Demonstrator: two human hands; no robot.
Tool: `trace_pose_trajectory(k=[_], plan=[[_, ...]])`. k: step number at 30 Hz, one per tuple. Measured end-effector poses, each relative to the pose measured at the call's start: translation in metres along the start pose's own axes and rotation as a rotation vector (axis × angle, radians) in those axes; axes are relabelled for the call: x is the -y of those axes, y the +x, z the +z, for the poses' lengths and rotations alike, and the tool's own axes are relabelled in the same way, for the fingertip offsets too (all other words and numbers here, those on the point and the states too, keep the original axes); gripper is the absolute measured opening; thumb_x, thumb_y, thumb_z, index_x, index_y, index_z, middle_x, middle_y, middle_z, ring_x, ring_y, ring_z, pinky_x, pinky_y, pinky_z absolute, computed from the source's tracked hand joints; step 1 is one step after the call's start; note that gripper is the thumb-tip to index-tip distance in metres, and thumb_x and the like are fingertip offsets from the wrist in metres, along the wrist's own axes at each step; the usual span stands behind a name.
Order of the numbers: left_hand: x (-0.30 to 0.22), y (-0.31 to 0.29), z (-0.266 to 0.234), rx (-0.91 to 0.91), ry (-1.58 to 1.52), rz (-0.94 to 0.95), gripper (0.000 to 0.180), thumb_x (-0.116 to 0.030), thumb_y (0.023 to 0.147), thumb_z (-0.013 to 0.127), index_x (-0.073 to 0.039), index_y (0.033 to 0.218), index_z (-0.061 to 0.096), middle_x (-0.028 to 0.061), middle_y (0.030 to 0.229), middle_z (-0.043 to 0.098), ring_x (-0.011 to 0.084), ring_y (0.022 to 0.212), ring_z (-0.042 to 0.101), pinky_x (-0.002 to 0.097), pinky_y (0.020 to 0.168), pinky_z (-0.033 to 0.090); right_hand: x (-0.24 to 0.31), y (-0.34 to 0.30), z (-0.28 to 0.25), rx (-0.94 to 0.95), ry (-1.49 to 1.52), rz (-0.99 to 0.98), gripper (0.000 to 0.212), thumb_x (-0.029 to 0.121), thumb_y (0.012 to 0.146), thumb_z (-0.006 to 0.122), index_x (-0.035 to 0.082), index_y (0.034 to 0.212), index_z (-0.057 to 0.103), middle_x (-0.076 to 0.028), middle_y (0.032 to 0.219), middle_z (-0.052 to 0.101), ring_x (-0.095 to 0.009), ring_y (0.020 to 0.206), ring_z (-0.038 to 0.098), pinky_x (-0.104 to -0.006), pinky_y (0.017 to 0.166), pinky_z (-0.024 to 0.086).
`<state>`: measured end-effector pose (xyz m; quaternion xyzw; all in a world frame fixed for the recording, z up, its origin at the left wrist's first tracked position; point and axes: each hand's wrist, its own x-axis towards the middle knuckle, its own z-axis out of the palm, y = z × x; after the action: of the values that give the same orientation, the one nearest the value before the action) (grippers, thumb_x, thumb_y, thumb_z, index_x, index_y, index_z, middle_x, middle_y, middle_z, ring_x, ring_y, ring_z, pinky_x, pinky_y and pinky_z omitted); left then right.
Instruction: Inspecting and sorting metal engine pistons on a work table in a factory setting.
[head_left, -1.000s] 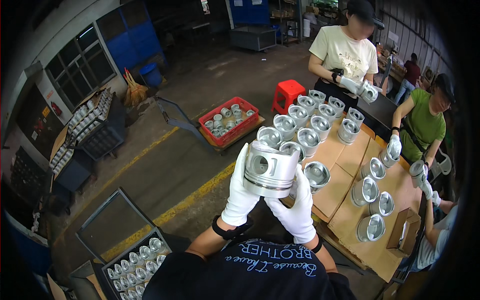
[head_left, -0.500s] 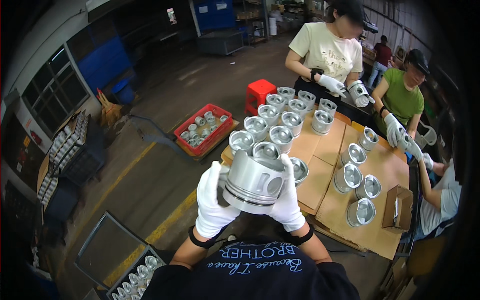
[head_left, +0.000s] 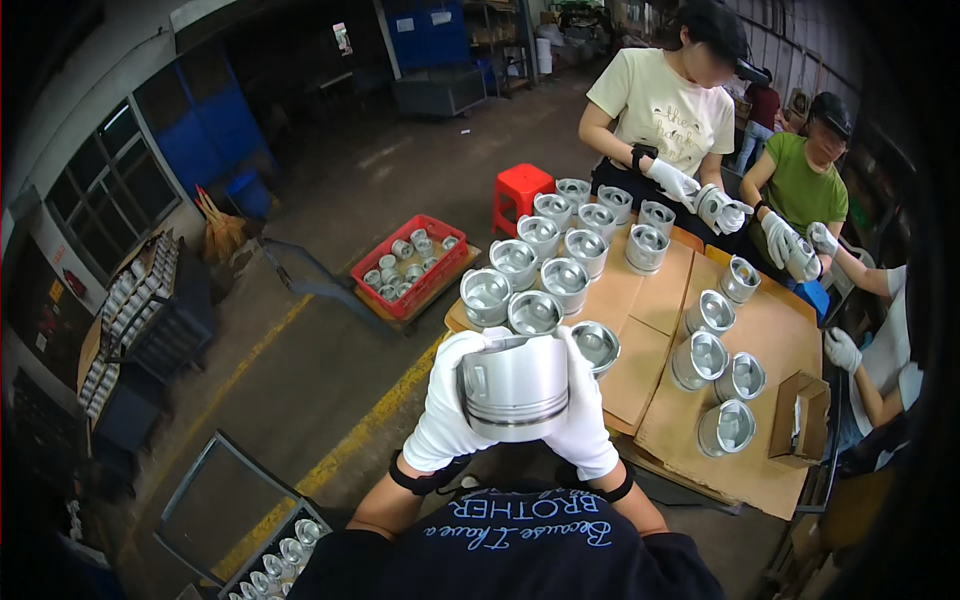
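Between my two white-gloved hands I hold a large silver piston up in front of my chest. My left hand grips its left side, and my right hand wraps the right side. The piston's grooved end faces down toward me. Just beyond it, at the near edge of the cardboard-covered table, stand several more pistons, the closest being one piston past my fingers and another piston right of them.
More pistons stand on the right half of the table, beside an open cardboard box. A red crate of pistons sits on a trolley at left, near a red stool. Gloved co-workers handle pistons across the table.
The piston has turned between my hands, so its round side recess no longer faces me. Both hands have shifted slightly lower. A co-worker at far right has drawn a gloved hand back.
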<state>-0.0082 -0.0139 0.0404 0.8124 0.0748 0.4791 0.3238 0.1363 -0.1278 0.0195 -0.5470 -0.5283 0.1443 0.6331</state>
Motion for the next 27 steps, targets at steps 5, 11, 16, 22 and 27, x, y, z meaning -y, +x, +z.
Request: trace_pose_trajectory(k=[5, 11, 16, 22, 27], plan=[[0.001, 0.002, 0.005, 0.027, 0.054, -0.027, 0.09, -0.023, 0.062, 0.091, -0.005, 0.133, 0.039, 0.0165, 0.125, 0.048, 0.0287, 0.116, 0.055, 0.039, 0.099, 0.045, 0.002, -0.002, -0.003, -0.149, -0.368, -0.189, 0.09, 0.012, 0.074, 0.082, -0.006, 0.147, 0.032, -0.021, 0.123, 0.06, -0.033, 0.106, 0.065, -0.039, 0.091, 0.051], [0.004, 0.006, 0.007, 0.051, 0.056, -0.007, 0.089, -0.022, 0.061, 0.091, -0.005, 0.133, 0.04, 0.018, 0.127, 0.048, 0.0319, 0.116, 0.055, 0.0402, 0.101, 0.043, 0.005, 0.001, -0.008, -0.119, -0.352, -0.188, 0.093, 0.011, 0.074, 0.081, -0.006, 0.149, 0.029, -0.022, 0.127, 0.06, -0.034, 0.108, 0.065, -0.038, 0.092, 0.052], [-0.014, 0.018, 0.011, 0.078, 0.145, 0.022, 0.092, -0.021, 0.061, 0.089, -0.005, 0.138, 0.042, 0.0202, 0.134, 0.046, 0.0367, 0.117, 0.054, 0.0427, 0.101, 0.044, -0.006, -0.002, -0.008, -0.113, -0.284, -0.124, 0.098, 0.005, 0.076, 0.079, -0.004, 0.154, 0.02, -0.021, 0.141, 0.05, -0.029, 0.124, 0.057, -0.0371, 0.103, 0.046], [-0.023, 0.025, 0.014, 0.01, 0.308, 0.115, 0.096, -0.025, 0.06, 0.088, -0.008, 0.143, 0.043, 0.0196, 0.139, 0.045, 0.0415, 0.123, 0.047, 0.0487, 0.102, 0.042, -0.024, -0.008, -0.006, -0.273, 0.958, 0.529, 0.069, 0.005, 0.092, 0.066, 0.006, 0.152, 0.031, -0.01, 0.145, 0.048, -0.021, 0.129, 0.051, -0.0356, 0.107, 0.044], [-0.025, 0.025, 0.014, 0.064, 0.344, 0.182, 0.108, -0.036, 0.061, 0.092, -0.009, 0.148, 0.033, 0.0232, 0.141, 0.04, 0.0424, 0.124, 0.046, 0.0509, 0.102, 0.042, -0.066, -0.029, -0.005, -0.209, 1.005, 0.472, 0.058, 0.022, 0.094, 0.067, 0.008, 0.144, 0.042, -0.011, 0.133, 0.058, -0.023, 0.117, 0.06, -0.0389, 0.098, 0.052]])
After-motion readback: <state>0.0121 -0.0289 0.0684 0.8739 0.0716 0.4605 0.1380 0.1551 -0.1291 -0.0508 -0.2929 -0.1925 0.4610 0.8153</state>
